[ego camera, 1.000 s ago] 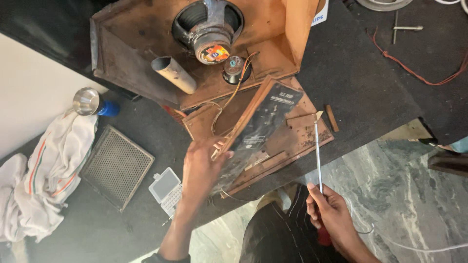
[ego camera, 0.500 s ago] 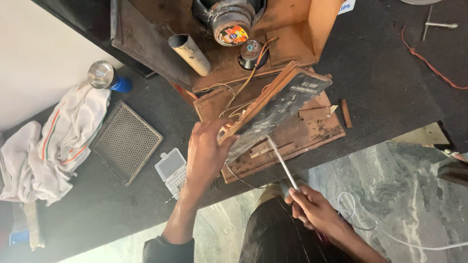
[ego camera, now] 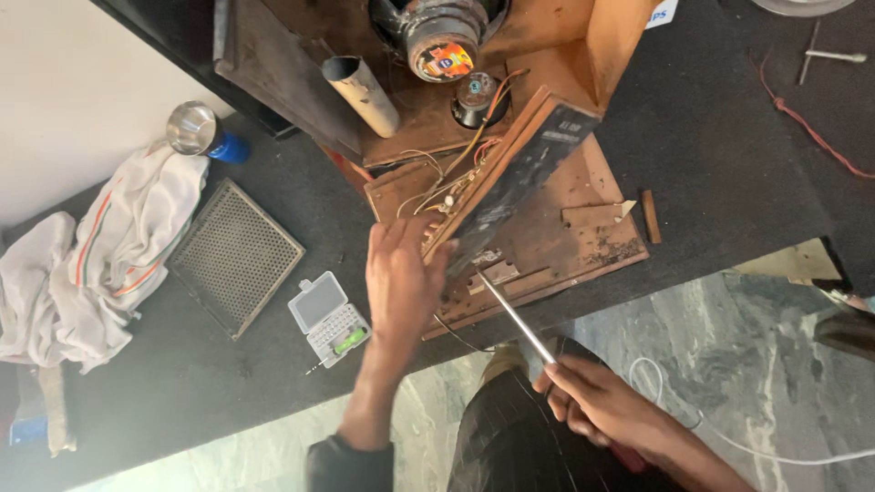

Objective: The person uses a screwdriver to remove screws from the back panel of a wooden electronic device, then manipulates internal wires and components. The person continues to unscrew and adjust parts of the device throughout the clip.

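Observation:
My left hand (ego camera: 401,287) grips the near end of a long dark panel (ego camera: 519,173) and holds it tilted up on edge over a flat wooden board (ego camera: 583,228). Thin wires (ego camera: 456,169) run from the panel's back toward the open wooden speaker cabinet (ego camera: 602,46) behind it. My right hand (ego camera: 602,405) holds a long screwdriver (ego camera: 515,314); its metal tip points up at the panel's lower edge, just right of my left hand. Inside the cabinet sit a round speaker magnet (ego camera: 442,41), a smaller tweeter (ego camera: 474,96) and a pale tube (ego camera: 363,91).
On the dark table (ego camera: 729,164) lie a metal mesh grille (ego camera: 235,257), a small clear bit case (ego camera: 326,317), a white cloth (ego camera: 100,264) and a steel-capped blue bottle (ego camera: 205,132). A red wire (ego camera: 807,132) lies at the right. A white cable (ego camera: 729,428) trails on the marble floor.
My left hand has tipped the dark panel further up on edge. My right hand swung the screwdriver from upright to a slant, its tip now at the panel's lower edge.

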